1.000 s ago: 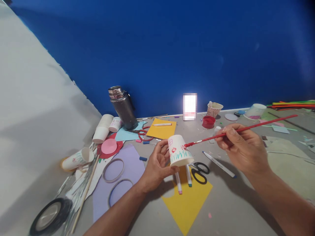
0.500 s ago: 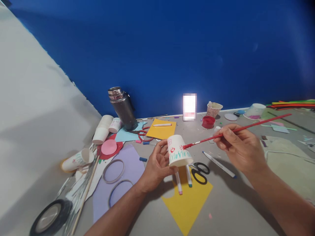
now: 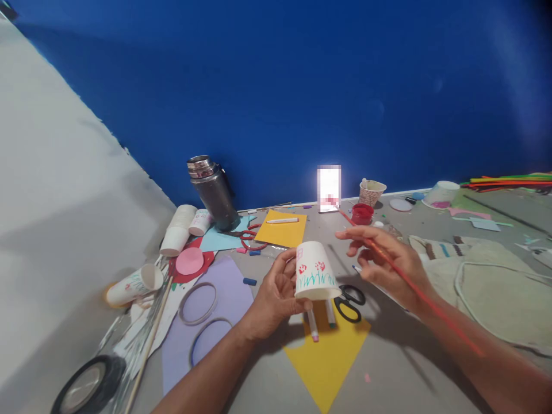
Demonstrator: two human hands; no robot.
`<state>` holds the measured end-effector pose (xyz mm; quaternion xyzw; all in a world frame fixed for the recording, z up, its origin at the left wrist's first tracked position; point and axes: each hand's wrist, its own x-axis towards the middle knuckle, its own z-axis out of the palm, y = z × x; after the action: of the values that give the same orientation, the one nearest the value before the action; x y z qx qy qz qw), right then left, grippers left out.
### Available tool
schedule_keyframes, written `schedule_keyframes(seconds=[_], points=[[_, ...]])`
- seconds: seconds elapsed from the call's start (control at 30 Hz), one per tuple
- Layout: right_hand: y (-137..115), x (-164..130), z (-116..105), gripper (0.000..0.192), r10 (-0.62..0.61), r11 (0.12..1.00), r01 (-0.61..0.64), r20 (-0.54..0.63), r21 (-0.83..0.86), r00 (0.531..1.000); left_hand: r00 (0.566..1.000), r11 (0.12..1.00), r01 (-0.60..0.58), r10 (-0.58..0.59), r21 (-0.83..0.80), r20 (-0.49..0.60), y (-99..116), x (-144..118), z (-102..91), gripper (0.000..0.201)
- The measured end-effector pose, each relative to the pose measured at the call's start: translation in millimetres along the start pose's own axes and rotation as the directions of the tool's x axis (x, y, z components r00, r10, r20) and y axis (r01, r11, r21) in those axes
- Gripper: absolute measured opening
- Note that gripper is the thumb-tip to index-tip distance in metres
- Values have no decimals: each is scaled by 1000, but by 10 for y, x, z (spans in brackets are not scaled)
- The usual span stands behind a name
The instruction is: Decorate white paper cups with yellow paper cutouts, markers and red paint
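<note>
Upside down in my left hand is a white paper cup, its rim facing down. Red flower-like dabs and green grass strokes decorate its side. My right hand holds a long red paintbrush between its fingers, slightly blurred. The brush tip points away from me, near the bright pixelated screen and left of an open red paint pot. Below the cup, a pink-tipped marker and black scissors lie by yellow paper.
A dark flask stands at the back left beside stacked paper cups. Purple paper with two rings lies on the left. A black tape roll is at the lower left, a pale cloth on the right.
My right hand has drawn the paintbrush away from the cup and swung its tip up toward the back. The left hand still holds the cup in nearly the same place.
</note>
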<state>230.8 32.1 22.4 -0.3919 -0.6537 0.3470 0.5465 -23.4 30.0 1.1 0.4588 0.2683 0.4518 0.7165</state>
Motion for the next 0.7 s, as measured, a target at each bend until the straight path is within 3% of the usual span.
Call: schedule_keyframes(seconds=[0.07, 0.13, 0.23, 0.33, 0.4, 0.5, 0.6, 0.7], points=[[-10, -43, 52, 84, -19, 989, 38, 129, -146, 992, 1000, 1000, 12, -12, 5, 17, -8, -6, 4, 91], [-12, -72, 96, 95, -37, 965, 87, 201, -246, 979, 999, 1000, 15, -15, 16, 35, -18, -7, 8, 92], [5, -80, 120, 86, -98, 926, 181, 253, -330, 963, 997, 998, 4, -9, 61, 74, -24, -1, 2, 89], [30, -53, 93, 79, -172, 854, 292, 295, -431, 940, 993, 975, -62, 40, 212, 109, 0, -10, -26, 89], [48, -30, 74, 76, -196, 780, 359, 346, -512, 918, 991, 909, -124, 90, 398, 104, 28, -28, -49, 93], [76, -19, 83, 78, -177, 702, 416, 424, -578, 888, 982, 722, -187, 159, 666, 103, 59, -56, -73, 98], [82, -32, 133, 80, -169, 696, 439, 464, -569, 870, 969, 541, -235, 200, 807, 148, 58, -66, -76, 97], [45, -36, 179, 75, -161, 739, 418, 464, -528, 871, 963, 461, -258, 195, 849, 186, 59, -69, -58, 94]])
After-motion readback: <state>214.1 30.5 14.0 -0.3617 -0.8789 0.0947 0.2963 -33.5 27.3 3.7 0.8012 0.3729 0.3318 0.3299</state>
